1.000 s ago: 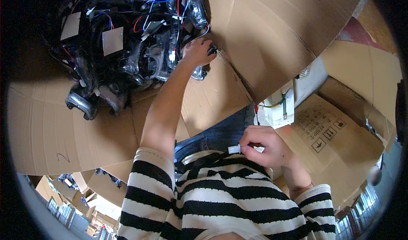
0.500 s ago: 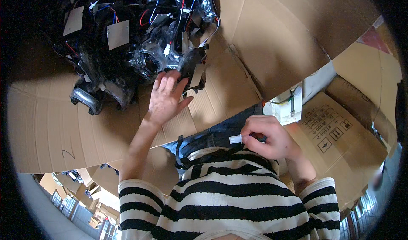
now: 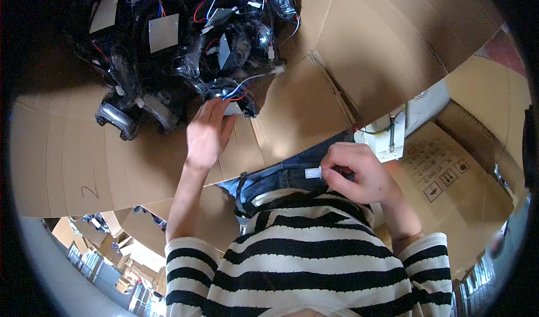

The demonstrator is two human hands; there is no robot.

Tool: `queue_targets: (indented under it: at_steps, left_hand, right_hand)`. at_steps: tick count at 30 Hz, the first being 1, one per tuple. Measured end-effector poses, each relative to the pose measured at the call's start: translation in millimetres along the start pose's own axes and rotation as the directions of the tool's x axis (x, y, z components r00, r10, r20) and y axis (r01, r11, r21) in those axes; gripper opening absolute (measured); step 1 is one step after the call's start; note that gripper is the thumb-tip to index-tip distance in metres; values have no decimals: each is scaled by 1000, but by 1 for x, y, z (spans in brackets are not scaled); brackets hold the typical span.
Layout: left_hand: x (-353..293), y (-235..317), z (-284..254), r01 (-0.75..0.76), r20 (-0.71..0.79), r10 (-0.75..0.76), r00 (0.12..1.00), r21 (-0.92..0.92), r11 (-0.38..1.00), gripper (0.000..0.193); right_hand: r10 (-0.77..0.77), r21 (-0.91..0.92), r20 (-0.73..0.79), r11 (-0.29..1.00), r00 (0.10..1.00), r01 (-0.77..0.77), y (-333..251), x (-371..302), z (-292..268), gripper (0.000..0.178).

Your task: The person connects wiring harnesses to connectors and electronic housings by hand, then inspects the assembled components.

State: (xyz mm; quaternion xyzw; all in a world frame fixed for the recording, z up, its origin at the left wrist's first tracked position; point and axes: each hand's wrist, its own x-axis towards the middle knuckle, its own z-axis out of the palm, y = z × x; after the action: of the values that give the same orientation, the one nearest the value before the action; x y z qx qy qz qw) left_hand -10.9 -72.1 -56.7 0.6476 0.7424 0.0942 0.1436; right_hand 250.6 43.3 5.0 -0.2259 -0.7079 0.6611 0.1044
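Observation:
My left hand (image 3: 205, 139) is at the near edge of a heap of black plastic parts (image 3: 163, 81). Its fingers and thumb close on one black part (image 3: 250, 105) with a small pale plate (image 3: 232, 108) and red, blue and white wires (image 3: 240, 88); the fingertips are partly hidden. Close to my waist, my right hand (image 3: 359, 172) pinches a small white, flat rectangular piece (image 3: 313, 172) between thumb and curled forefinger. The piece sticks out to the left of the fingers.
The heap lies on a large cardboard sheet (image 3: 140, 176) with raised cardboard (image 3: 382, 30) at the right. A white device (image 3: 391, 140) with a dark handle-like bar stands beyond my right hand. Next to it is a printed cardboard box (image 3: 449, 199). More boxes are at the lower left.
My left hand has closed from a spread pose onto the near black part, which has turned so its wires lie by my fingers. My right hand keeps the white piece.

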Motion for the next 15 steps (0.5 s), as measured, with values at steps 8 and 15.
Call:
queue_targets:
  at_steps: [8, 15]
  left_hand:
    - [4, -7, 54, 76, 55, -101, 993, 344, 936, 40]
    - [-7, -21, 70, 207, -178, -150, 973, 368, 906, 35]
  right_hand:
    - [102, 26, -21, 995, 995, -101, -4, -12, 1, 4]
    - [119, -36, 87, 993, 989, -116, -12, -23, -4, 6]
